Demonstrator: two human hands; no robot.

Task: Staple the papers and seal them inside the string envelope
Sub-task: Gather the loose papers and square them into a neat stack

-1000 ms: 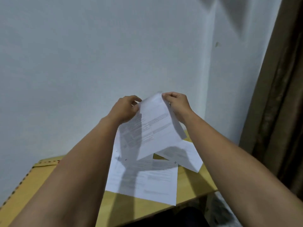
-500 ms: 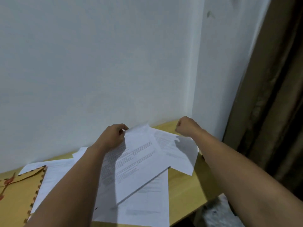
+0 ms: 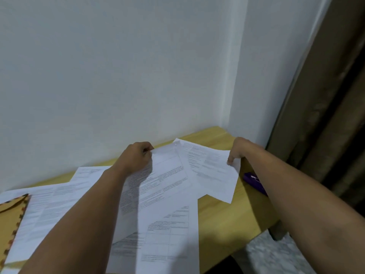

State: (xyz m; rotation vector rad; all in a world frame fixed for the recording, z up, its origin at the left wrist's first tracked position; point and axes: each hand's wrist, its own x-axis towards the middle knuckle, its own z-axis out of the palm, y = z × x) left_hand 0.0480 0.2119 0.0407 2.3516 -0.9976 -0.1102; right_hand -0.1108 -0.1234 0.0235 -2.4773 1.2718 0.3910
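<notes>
Several printed white sheets lie spread over the wooden table (image 3: 221, 220). My left hand (image 3: 136, 155) pinches the top edge of one sheet (image 3: 164, 184), which slopes down over the others. My right hand (image 3: 237, 150) grips the right edge of another sheet (image 3: 211, 169) near the table's back right corner. A brown string envelope (image 3: 9, 218) with a striped border lies at the far left, partly out of view. A purple stapler (image 3: 253, 180) rests on the table by my right forearm, partly hidden behind it.
A white wall stands directly behind the table and meets a second wall at the right corner. A brown curtain (image 3: 325, 115) hangs at the right. The table's right edge drops to a speckled floor (image 3: 276, 256).
My hands came down from holding one sheet up together. The left hand kept that sheet and lowered it to the pile; the right hand let go and took hold of another sheet at the right.
</notes>
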